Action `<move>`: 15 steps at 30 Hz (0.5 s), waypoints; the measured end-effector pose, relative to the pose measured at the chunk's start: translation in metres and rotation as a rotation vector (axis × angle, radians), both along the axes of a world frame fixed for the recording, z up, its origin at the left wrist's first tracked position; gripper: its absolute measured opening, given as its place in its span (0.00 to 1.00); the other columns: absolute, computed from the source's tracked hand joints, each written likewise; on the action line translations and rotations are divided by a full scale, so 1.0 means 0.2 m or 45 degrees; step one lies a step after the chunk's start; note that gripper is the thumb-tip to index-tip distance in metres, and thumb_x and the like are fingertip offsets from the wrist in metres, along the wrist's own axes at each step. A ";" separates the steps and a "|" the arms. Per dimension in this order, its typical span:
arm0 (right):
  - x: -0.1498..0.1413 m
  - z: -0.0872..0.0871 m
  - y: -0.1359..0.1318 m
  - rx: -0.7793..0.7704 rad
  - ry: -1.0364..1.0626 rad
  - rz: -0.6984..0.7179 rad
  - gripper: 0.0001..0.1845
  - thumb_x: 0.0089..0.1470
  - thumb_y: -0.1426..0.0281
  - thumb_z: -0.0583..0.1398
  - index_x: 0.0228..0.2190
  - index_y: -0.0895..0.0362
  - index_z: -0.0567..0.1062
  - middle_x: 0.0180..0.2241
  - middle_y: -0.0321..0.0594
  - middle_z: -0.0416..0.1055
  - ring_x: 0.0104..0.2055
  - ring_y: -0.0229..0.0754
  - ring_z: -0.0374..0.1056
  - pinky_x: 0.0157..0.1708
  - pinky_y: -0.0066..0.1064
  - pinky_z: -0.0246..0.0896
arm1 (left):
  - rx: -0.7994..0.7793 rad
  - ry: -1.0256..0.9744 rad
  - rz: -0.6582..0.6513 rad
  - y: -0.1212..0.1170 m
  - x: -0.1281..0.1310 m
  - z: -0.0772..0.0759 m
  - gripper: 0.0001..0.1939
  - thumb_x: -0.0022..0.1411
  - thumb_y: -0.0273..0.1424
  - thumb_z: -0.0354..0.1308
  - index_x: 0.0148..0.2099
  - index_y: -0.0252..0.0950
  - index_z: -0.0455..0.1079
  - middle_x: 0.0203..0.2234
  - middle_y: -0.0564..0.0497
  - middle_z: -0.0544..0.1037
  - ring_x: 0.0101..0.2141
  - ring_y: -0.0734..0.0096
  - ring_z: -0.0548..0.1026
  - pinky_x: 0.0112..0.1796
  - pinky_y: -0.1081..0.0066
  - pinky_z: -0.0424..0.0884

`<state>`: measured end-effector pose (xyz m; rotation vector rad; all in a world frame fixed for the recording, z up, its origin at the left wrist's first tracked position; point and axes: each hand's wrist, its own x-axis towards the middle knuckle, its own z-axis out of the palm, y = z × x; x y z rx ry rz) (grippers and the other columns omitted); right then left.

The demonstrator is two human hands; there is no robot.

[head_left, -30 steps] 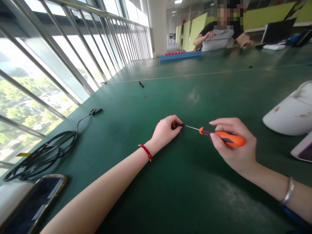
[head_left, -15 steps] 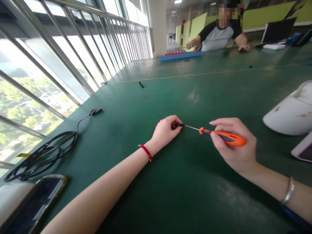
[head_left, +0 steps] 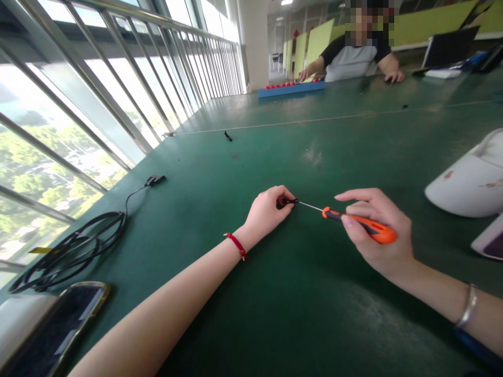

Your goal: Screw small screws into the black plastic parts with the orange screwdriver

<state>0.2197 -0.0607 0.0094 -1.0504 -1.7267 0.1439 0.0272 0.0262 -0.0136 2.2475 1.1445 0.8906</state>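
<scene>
In the middle of the green table (head_left: 251, 293), my left hand (head_left: 269, 207) pinches a small black part (head_left: 290, 201), mostly covered by the fingers, so its kind is unclear. A screwdriver (head_left: 371, 226) with an orange and dark grey handle lies across my right hand (head_left: 381, 230). Its thin metal shaft points left, and the tip meets the black part. The thumb presses the handle from the near side; the index finger is stretched out above it, off the handle.
A coiled black cable (head_left: 78, 251) and a phone (head_left: 58, 330) lie on the left, by the railing. On the right are a white container (head_left: 467, 183) and a pale-edged device (head_left: 491, 241). Across the table, a person (head_left: 351, 60) reaches to a blue tray (head_left: 291, 90) holding red pieces.
My right index finger has lifted and straightened away from the screwdriver handle, whose back end has dipped slightly. My left hand stays in place. The person opposite has moved a hand slightly at the tray.
</scene>
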 end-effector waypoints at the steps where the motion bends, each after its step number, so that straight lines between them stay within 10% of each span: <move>1: 0.00 0.00 0.00 0.034 0.005 -0.017 0.09 0.51 0.71 0.58 0.37 0.52 0.69 0.21 0.33 0.64 0.20 0.35 0.61 0.20 0.29 0.58 | 0.002 0.002 0.000 0.00 0.00 0.00 0.06 0.56 0.27 0.55 0.37 0.36 0.71 0.32 0.52 0.76 0.32 0.73 0.72 0.35 0.71 0.70; 8: 0.00 -0.03 0.04 0.089 0.201 0.134 0.26 0.45 0.74 0.60 0.48 0.52 0.64 0.30 0.37 0.63 0.28 0.38 0.63 0.26 0.33 0.62 | 0.013 0.005 0.000 0.00 0.00 0.00 0.06 0.56 0.26 0.55 0.37 0.36 0.71 0.32 0.52 0.76 0.32 0.73 0.72 0.34 0.72 0.70; 15: 0.00 0.00 0.00 0.012 -0.006 0.011 0.08 0.50 0.72 0.58 0.36 0.52 0.69 0.18 0.30 0.63 0.19 0.33 0.60 0.20 0.28 0.57 | 0.000 0.012 0.011 0.00 0.00 0.01 0.06 0.56 0.27 0.55 0.37 0.36 0.71 0.32 0.53 0.76 0.31 0.73 0.72 0.34 0.72 0.70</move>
